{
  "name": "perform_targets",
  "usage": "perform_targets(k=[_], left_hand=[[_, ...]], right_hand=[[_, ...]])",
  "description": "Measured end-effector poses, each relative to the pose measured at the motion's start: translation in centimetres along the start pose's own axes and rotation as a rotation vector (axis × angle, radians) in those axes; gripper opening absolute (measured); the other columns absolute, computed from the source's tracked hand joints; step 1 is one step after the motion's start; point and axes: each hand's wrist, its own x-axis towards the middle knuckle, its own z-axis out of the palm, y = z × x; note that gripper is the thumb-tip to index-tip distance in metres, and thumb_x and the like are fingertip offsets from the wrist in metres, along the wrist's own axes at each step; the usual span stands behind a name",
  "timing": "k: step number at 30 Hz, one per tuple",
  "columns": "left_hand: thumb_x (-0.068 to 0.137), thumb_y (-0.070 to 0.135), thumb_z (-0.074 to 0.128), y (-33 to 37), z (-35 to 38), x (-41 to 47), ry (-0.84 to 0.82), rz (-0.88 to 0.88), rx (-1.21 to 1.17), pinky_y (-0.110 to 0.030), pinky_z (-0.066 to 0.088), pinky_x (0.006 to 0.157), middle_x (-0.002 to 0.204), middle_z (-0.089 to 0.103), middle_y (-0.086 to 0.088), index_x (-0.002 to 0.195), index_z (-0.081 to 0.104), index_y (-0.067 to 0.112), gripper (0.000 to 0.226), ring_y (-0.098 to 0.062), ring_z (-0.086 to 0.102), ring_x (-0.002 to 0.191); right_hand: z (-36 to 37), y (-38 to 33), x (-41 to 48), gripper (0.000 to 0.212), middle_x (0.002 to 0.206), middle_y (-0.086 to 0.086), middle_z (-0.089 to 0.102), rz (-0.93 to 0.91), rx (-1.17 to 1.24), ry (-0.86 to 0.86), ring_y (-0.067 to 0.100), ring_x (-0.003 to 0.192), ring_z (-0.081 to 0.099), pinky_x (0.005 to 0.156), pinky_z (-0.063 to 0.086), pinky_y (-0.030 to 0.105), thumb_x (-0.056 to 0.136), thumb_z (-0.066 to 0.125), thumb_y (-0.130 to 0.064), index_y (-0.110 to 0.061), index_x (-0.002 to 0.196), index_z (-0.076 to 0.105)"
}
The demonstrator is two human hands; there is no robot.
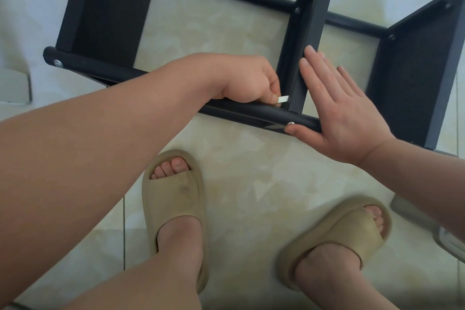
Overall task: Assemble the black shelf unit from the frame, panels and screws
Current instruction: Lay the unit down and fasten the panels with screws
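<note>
While right hand point(344, 118) lies flat, left hand point(249, 80) pinches white tab point(358, 99).

The frame tube point(264, 112) is looking smooth, matt black, its screw point(291, 123) gleaming as shiny silver metal, floor tiles point(251, 171) shining glossy, slippers point(176, 196) showing matt foam

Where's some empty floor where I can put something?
Bare tile lies between the left panel and middle panel, and between the near tube and the sandals. Crowded at the middle panel: left hand pinching a white tab, right hand beside it.
</note>
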Motion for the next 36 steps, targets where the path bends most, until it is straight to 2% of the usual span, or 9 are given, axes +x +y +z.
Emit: perform_targets(k=[5, 10, 15, 18, 20, 22, 25, 32, 36], left_hand=[[0.096, 0.017, 0.063, 0.2, 0.0, -0.1, 0.002, -0.021, 0.021, -0.026, 0.042, 0.068, 0.068, 0.062, 0.008, 0.075, 0.067, 0.025, 0.023, -0.010, 0.055, 0.068], [0.092, 0.024, 0.068, 0.0, 0.3, 0.2, 0.129, -0.028, 0.063, -0.026, 0.046, 0.068, 0.075, 0.069, 0.011, 0.075, 0.071, 0.030, 0.019, -0.010, 0.062, 0.074], [0.089, 0.023, 0.071, -0.1, 0.4, 0.4, 0.233, 0.029, 0.069, -0.025, 0.049, 0.069, 0.077, 0.074, 0.005, 0.082, 0.077, 0.020, 0.010, -0.009, 0.063, 0.068], [0.088, 0.021, 0.072, -0.2, 0.5, 0.4, 0.279, 0.082, -0.006, -0.020, 0.048, 0.066, 0.066, 0.068, 0.017, 0.079, 0.074, 0.025, 0.010, 0.002, 0.061, 0.064], [0.088, 0.017, 0.069, -0.1, 0.6, 0.4, 0.274, 0.105, -0.089, -0.022, 0.051, 0.067, 0.060, 0.066, 0.019, 0.077, 0.071, 0.027, 0.015, 0.002, 0.059, 0.061], [0.089, 0.013, 0.067, -0.1, 0.6, 0.4, 0.253, 0.112, -0.181, -0.027, 0.056, 0.073, 0.064, 0.065, 0.014, 0.079, 0.071, 0.025, 0.017, -0.003, 0.059, 0.065], [0.092, 0.014, 0.065, -0.3, 0.4, 0.5, 0.229, 0.092, -0.256, -0.025, 0.058, 0.076, 0.073, 0.065, 0.005, 0.084, 0.073, 0.022, 0.014, -0.006, 0.060, 0.069], [0.091, 0.017, 0.072, -0.6, -0.4, 0.6, 0.193, 0.035, -0.535, -0.022, 0.054, 0.073, 0.068, 0.065, 0.010, 0.087, 0.072, 0.019, 0.005, -0.007, 0.060, 0.071], [0.092, 0.025, 0.072, -0.1, -0.4, 0.7, 0.216, -0.051, -0.543, -0.025, 0.054, 0.076, 0.080, 0.067, 0.007, 0.096, 0.072, 0.019, 0.008, -0.008, 0.062, 0.075]], right_hand=[[0.1, 0.0, 0.0, 0.096, 0.170, 0.009, 0.002, -0.001, -0.008, -0.002, 0.023, 0.156, 0.002, 0.126, 0.015, 0.050, 0.096, 0.031, -0.072, -0.005, 0.161, 0.009], [0.0, 0.0, -0.1, 0.096, 0.169, 0.009, 0.002, -0.003, -0.008, 0.002, 0.023, 0.156, 0.002, 0.125, 0.016, 0.051, 0.096, 0.032, -0.072, -0.005, 0.161, 0.009], [0.0, 0.0, -0.1, 0.096, 0.169, 0.008, 0.001, 0.001, -0.006, -0.004, 0.023, 0.156, 0.002, 0.125, 0.015, 0.051, 0.095, 0.032, -0.072, -0.005, 0.161, 0.009], [0.0, 0.0, -0.1, 0.096, 0.169, 0.009, 0.002, -0.004, -0.002, 0.007, 0.024, 0.156, 0.003, 0.125, 0.016, 0.052, 0.095, 0.031, -0.072, -0.005, 0.160, 0.010], [0.0, 0.0, 0.0, 0.096, 0.169, 0.009, 0.002, -0.005, -0.001, 0.007, 0.024, 0.156, 0.004, 0.125, 0.017, 0.052, 0.095, 0.032, -0.072, -0.005, 0.160, 0.010], [0.0, 0.0, -0.1, 0.096, 0.169, 0.009, 0.002, -0.003, -0.004, 0.002, 0.024, 0.156, 0.003, 0.125, 0.017, 0.052, 0.095, 0.032, -0.072, -0.005, 0.160, 0.010], [0.0, 0.0, -0.1, 0.096, 0.169, 0.009, 0.002, -0.002, -0.008, -0.001, 0.024, 0.156, 0.003, 0.125, 0.017, 0.052, 0.095, 0.032, -0.072, -0.005, 0.160, 0.010], [0.0, 0.0, 0.0, 0.096, 0.169, 0.009, 0.002, -0.003, -0.002, 0.004, 0.024, 0.156, 0.002, 0.125, 0.017, 0.052, 0.095, 0.032, -0.071, -0.005, 0.161, 0.010], [0.1, 0.1, -0.1, 0.095, 0.169, 0.009, 0.003, -0.007, -0.002, 0.015, 0.024, 0.156, 0.003, 0.125, 0.017, 0.051, 0.096, 0.032, -0.071, -0.005, 0.160, 0.010]])
